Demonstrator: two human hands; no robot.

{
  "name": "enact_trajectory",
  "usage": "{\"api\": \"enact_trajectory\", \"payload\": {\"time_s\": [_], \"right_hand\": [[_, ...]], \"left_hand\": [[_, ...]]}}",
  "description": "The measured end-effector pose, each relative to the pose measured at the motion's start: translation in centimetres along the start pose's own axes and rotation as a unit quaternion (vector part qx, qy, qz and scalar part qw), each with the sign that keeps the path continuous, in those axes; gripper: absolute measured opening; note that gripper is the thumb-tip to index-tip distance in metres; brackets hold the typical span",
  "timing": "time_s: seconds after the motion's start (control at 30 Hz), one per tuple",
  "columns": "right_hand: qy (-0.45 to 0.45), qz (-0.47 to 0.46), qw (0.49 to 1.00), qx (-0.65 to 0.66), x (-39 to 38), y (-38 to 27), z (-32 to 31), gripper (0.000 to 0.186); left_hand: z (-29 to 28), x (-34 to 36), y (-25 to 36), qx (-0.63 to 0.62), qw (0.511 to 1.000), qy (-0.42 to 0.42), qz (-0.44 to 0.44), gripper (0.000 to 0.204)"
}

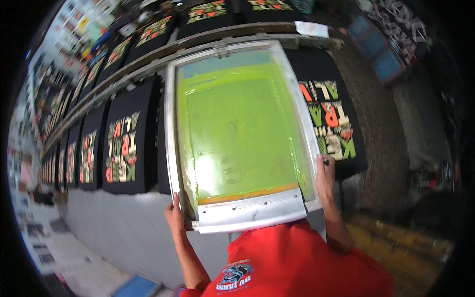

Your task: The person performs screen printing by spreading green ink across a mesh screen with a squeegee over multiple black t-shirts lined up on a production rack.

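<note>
A large metal-framed printing screen coated with bright green ink lies in front of me, over the row of black shirts. My left hand grips the frame's near left edge, fingers closed on it. Higher up on the opposite side, my right hand is closed on the right edge of the frame. A wide silver metal squeegee rests across the near end of the screen, next to my body. Ink coats its far side, and neither hand touches it. Whatever lies directly beneath the screen is hidden.
Black shirts with multicoloured lettering lie on boards to the left and right of the screen. A long rail runs behind it, with another row of printed shirts beyond. A white paper sits on the rail.
</note>
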State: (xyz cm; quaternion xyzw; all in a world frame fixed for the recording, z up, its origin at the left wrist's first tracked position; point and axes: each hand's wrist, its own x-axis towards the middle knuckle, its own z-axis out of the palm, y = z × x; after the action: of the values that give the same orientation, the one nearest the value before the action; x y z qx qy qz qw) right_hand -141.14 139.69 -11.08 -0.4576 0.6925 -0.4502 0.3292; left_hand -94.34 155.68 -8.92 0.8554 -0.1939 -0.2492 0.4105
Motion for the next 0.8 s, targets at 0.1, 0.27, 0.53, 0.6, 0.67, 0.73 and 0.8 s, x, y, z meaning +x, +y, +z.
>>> {"api": "enact_trajectory", "payload": {"time_s": [0.1, 0.27, 0.53, 0.6, 0.67, 0.73, 0.8], "right_hand": [[0.021, -0.026, 0.998, 0.049, -4.5, 0.0, 7.0, 0.045], [0.007, 0.08, 0.996, 0.029, -10.2, -5.4, 12.5, 0.06], [0.068, 0.076, 0.992, -0.079, -11.1, -7.6, 16.9, 0.068], [0.073, 0.084, 0.99, -0.084, -11.0, -8.8, 17.2, 0.067], [0.062, 0.093, 0.992, -0.065, -10.5, -9.1, 16.6, 0.066], [0.081, 0.086, 0.989, -0.087, -10.3, -8.6, 16.9, 0.065], [0.088, 0.085, 0.989, -0.086, -9.8, -8.1, 17.2, 0.064]], "left_hand": [[-5.2, 7.5, -5.9, -0.042, 0.998, -0.031, -0.037, 0.066], [-10.1, 13.4, -5.3, -0.022, 0.997, -0.064, -0.03, 0.066], [-10.5, 19.9, -6.3, -0.016, 0.997, -0.08, 0.0, 0.067], [-10.0, 19.8, -5.0, -0.012, 0.996, -0.079, 0.027, 0.065], [-9.5, 19.4, -3.8, -0.014, 0.996, -0.09, 0.008, 0.061], [-9.5, 18.8, -3.6, -0.027, 0.996, -0.09, 0.011, 0.059], [-9.6, 19.1, -3.7, -0.049, 0.993, -0.102, 0.01, 0.055]]}}
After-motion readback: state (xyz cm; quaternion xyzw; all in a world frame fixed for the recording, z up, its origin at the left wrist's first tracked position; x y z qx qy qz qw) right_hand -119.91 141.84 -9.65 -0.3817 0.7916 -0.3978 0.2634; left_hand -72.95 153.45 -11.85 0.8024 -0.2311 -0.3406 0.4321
